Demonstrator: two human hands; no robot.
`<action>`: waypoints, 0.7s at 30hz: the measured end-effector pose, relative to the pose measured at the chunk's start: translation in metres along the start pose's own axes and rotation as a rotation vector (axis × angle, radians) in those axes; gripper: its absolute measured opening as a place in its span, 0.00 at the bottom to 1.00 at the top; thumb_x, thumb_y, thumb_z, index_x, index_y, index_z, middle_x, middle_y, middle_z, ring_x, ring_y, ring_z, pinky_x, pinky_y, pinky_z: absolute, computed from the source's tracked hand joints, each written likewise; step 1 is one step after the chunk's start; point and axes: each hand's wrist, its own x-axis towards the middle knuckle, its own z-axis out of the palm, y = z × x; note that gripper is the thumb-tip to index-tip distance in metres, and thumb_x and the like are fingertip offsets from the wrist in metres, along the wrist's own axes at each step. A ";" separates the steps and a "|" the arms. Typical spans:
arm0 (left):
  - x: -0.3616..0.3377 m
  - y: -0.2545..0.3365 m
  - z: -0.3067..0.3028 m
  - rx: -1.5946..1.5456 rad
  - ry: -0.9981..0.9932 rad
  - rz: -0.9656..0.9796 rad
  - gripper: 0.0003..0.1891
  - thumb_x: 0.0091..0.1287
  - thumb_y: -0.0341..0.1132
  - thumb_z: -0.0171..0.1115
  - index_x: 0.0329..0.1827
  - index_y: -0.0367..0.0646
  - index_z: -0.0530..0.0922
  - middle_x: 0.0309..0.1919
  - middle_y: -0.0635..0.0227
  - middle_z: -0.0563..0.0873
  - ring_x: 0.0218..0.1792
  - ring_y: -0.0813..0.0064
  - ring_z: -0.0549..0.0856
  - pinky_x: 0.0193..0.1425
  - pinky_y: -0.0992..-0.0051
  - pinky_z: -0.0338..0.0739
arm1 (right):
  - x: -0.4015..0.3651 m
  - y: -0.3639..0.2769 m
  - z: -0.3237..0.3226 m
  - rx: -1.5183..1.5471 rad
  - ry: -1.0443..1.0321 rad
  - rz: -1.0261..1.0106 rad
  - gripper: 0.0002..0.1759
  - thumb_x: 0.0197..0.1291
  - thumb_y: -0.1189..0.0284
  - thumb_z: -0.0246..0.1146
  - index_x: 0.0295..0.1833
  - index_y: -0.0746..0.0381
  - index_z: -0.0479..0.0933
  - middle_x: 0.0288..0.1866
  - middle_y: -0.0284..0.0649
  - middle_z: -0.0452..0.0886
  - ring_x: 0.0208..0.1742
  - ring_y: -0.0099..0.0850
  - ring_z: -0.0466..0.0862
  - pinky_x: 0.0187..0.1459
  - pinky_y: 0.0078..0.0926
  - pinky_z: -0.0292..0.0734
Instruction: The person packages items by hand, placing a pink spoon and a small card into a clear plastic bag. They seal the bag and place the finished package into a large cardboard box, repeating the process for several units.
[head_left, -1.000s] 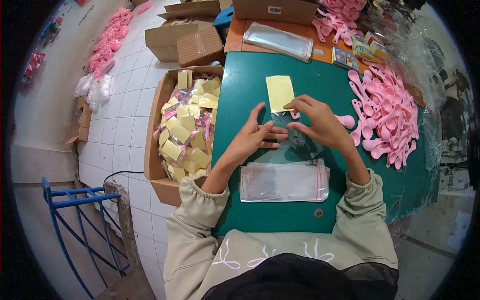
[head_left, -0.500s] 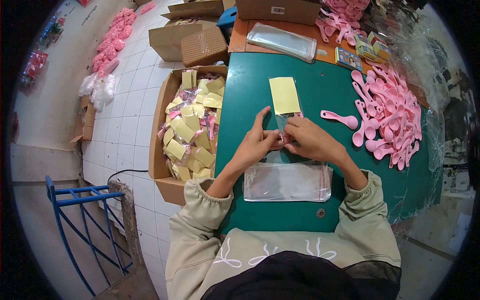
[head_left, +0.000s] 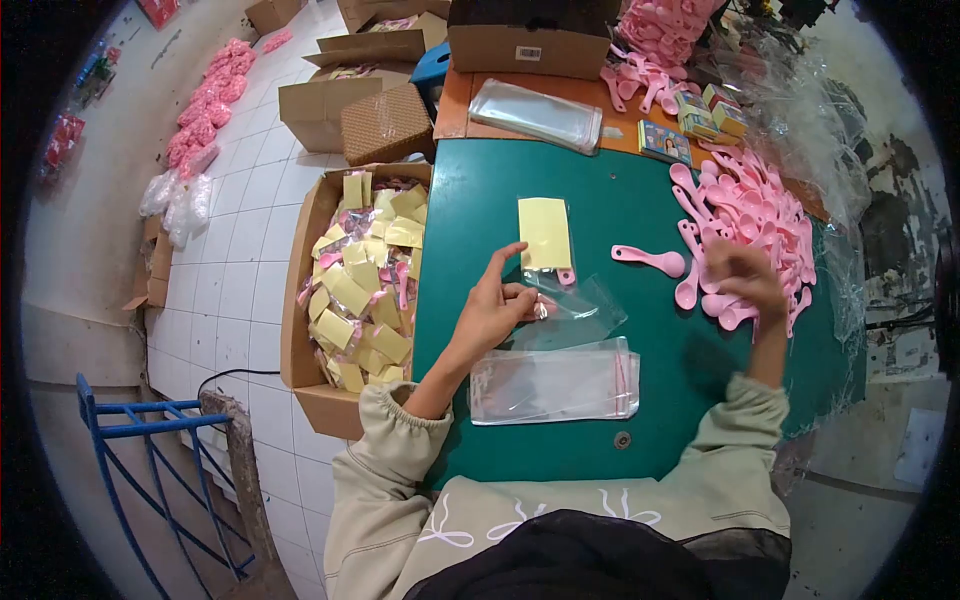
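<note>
My left hand (head_left: 492, 312) pinches the near end of a clear plastic bag (head_left: 590, 312), its index finger stretched to the edge of a yellow card (head_left: 544, 235). The end of a pink handle shows just below the card. My right hand (head_left: 745, 275), smeared by motion, is over the near side of a heap of pink spoons (head_left: 765, 205); whether it holds one cannot be made out. A single pink spoon (head_left: 650, 260) lies between the card and the heap. Nearer my body is a stack of clear bags (head_left: 555, 385) on the green table (head_left: 480, 190).
Left of the table stands a cardboard box (head_left: 297, 330) filled with bagged yellow cards and pink spoons. At the back are more clear bags (head_left: 536, 112), small boxes (head_left: 664, 142) and a brown carton (head_left: 530, 35). Crumpled plastic (head_left: 840, 130) hangs at the right edge.
My right hand has left the bag and moved right to the spoon heap. My left hand stays at the bag, whose open end now spreads to the right. The whole view has shifted slightly.
</note>
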 end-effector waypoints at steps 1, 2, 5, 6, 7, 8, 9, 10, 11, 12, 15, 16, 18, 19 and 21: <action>-0.001 0.003 0.001 0.009 -0.009 -0.019 0.24 0.67 0.24 0.52 0.66 0.41 0.58 0.37 0.57 0.84 0.41 0.73 0.85 0.43 0.78 0.80 | -0.016 0.008 -0.043 -0.061 0.111 0.014 0.09 0.51 0.76 0.63 0.38 0.65 0.74 0.33 0.34 0.74 0.37 0.24 0.74 0.40 0.22 0.70; -0.002 0.006 0.001 0.019 -0.018 -0.037 0.23 0.68 0.25 0.51 0.65 0.41 0.59 0.39 0.56 0.84 0.42 0.72 0.84 0.44 0.78 0.79 | -0.031 0.016 -0.085 -0.119 0.220 0.034 0.10 0.51 0.77 0.62 0.41 0.67 0.75 0.34 0.35 0.76 0.39 0.24 0.76 0.42 0.22 0.71; 0.000 0.002 0.001 0.000 -0.037 -0.007 0.14 0.67 0.26 0.50 0.55 0.36 0.70 0.35 0.61 0.85 0.39 0.76 0.85 0.42 0.80 0.80 | -0.065 0.067 -0.201 -0.958 0.895 0.302 0.11 0.51 0.76 0.64 0.41 0.66 0.72 0.39 0.40 0.73 0.40 0.29 0.76 0.44 0.26 0.73; 0.000 -0.001 0.001 -0.010 -0.049 -0.005 0.12 0.67 0.26 0.50 0.53 0.35 0.71 0.36 0.61 0.84 0.39 0.76 0.85 0.42 0.80 0.80 | -0.064 0.068 -0.191 -1.092 0.956 0.339 0.15 0.50 0.76 0.65 0.43 0.65 0.71 0.41 0.40 0.72 0.41 0.30 0.76 0.45 0.27 0.72; 0.000 -0.003 0.001 -0.021 -0.059 -0.003 0.11 0.67 0.26 0.50 0.51 0.35 0.72 0.36 0.61 0.84 0.40 0.76 0.85 0.42 0.80 0.80 | -0.056 0.066 -0.170 -1.111 0.954 0.260 0.18 0.49 0.76 0.66 0.46 0.65 0.69 0.43 0.41 0.71 0.43 0.32 0.75 0.46 0.28 0.72; 0.002 -0.004 0.000 -0.036 -0.064 0.005 0.10 0.67 0.26 0.50 0.49 0.35 0.74 0.36 0.60 0.84 0.40 0.76 0.85 0.42 0.80 0.80 | -0.039 0.052 -0.130 -1.019 0.876 0.119 0.21 0.49 0.75 0.67 0.48 0.64 0.68 0.45 0.41 0.70 0.44 0.33 0.75 0.48 0.28 0.71; 0.003 -0.005 -0.002 -0.011 -0.070 0.008 0.09 0.68 0.27 0.50 0.47 0.36 0.75 0.39 0.62 0.84 0.41 0.76 0.84 0.44 0.80 0.79 | -0.021 0.040 -0.081 -0.882 0.745 0.010 0.25 0.48 0.75 0.68 0.51 0.64 0.67 0.47 0.42 0.69 0.45 0.34 0.74 0.49 0.29 0.71; 0.003 -0.003 0.000 -0.083 -0.067 0.004 0.08 0.69 0.28 0.51 0.47 0.37 0.75 0.40 0.63 0.83 0.42 0.77 0.84 0.45 0.80 0.79 | -0.004 0.028 -0.029 -0.753 0.579 -0.065 0.28 0.47 0.75 0.68 0.54 0.64 0.65 0.49 0.42 0.68 0.47 0.35 0.73 0.50 0.30 0.70; 0.001 0.002 0.001 -0.150 -0.065 0.000 0.08 0.69 0.30 0.51 0.46 0.37 0.75 0.41 0.64 0.83 0.42 0.77 0.84 0.47 0.79 0.79 | 0.011 0.022 0.017 -0.692 0.403 -0.118 0.31 0.46 0.75 0.69 0.56 0.63 0.64 0.50 0.43 0.67 0.48 0.37 0.73 0.51 0.30 0.70; 0.000 0.006 0.002 -0.213 -0.066 -0.007 0.07 0.69 0.31 0.52 0.45 0.38 0.75 0.42 0.65 0.83 0.42 0.77 0.83 0.48 0.79 0.79 | 0.023 0.020 0.060 -0.695 0.260 -0.154 0.35 0.45 0.74 0.70 0.59 0.63 0.62 0.52 0.44 0.66 0.50 0.38 0.72 0.52 0.31 0.70; -0.004 0.010 0.004 -0.258 -0.045 -0.015 0.07 0.69 0.32 0.54 0.45 0.39 0.75 0.43 0.65 0.82 0.43 0.78 0.83 0.47 0.79 0.79 | 0.050 0.021 0.138 -0.743 0.144 -0.240 0.32 0.43 0.73 0.72 0.55 0.61 0.65 0.51 0.46 0.64 0.47 0.41 0.73 0.45 0.31 0.74; -0.005 0.009 0.003 -0.262 -0.055 -0.017 0.07 0.69 0.32 0.54 0.46 0.39 0.74 0.43 0.65 0.82 0.43 0.77 0.83 0.47 0.79 0.79 | 0.056 0.032 0.141 -0.718 0.171 -0.276 0.29 0.45 0.74 0.71 0.53 0.61 0.67 0.51 0.46 0.64 0.46 0.40 0.73 0.43 0.30 0.74; -0.006 0.009 0.001 -0.277 -0.078 -0.018 0.08 0.69 0.32 0.54 0.48 0.41 0.73 0.43 0.65 0.81 0.44 0.77 0.83 0.48 0.78 0.79 | 0.071 0.046 0.142 -0.675 0.225 -0.344 0.23 0.47 0.78 0.69 0.49 0.61 0.70 0.51 0.45 0.64 0.45 0.38 0.74 0.40 0.28 0.75; -0.007 0.013 -0.001 -0.263 -0.093 -0.041 0.09 0.69 0.32 0.54 0.50 0.42 0.72 0.43 0.65 0.81 0.44 0.76 0.83 0.47 0.78 0.79 | 0.071 0.044 0.141 -0.623 0.240 -0.318 0.14 0.49 0.82 0.66 0.42 0.62 0.73 0.48 0.43 0.66 0.43 0.32 0.75 0.39 0.24 0.74; -0.009 0.024 -0.005 -0.241 -0.120 -0.083 0.12 0.68 0.31 0.55 0.53 0.43 0.69 0.43 0.65 0.80 0.44 0.76 0.83 0.47 0.79 0.79 | 0.071 0.041 0.138 -0.479 0.255 -0.249 0.11 0.52 0.77 0.65 0.41 0.62 0.74 0.47 0.43 0.67 0.41 0.32 0.76 0.40 0.27 0.75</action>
